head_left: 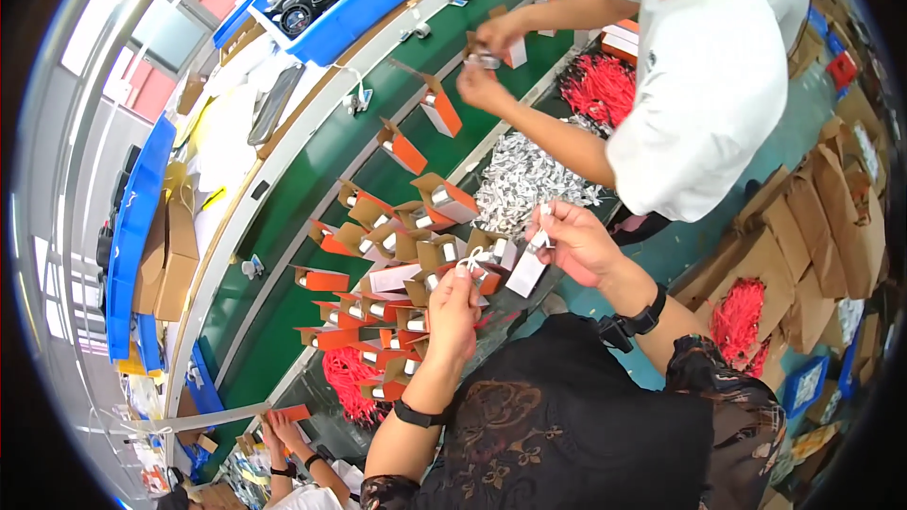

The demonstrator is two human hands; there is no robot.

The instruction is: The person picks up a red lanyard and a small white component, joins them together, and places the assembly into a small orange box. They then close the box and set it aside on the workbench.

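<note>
White cord (471, 260) — I see the left hand (453, 310) pinch it, thumb to finger | right hand (578, 242) pinches a white piece (526, 273), just beside | open orange boxes (328, 280) sit near the left hand

I see at the bottom of the frame a black shirt (605, 406), and on its front there is a brownish printed pattern (501, 425) with curling, leaf-like shapes. The right sleeve (726, 392), toward the lower right, is of thin dark cloth with brown and pale flower figures; the left sleeve (389, 491) looks similar. Below my bare left hand (453, 314) is a black wristband (420, 414). Near the bare right hand (580, 244), another black band (650, 310) carries a small dark boxy piece (615, 333).
</note>
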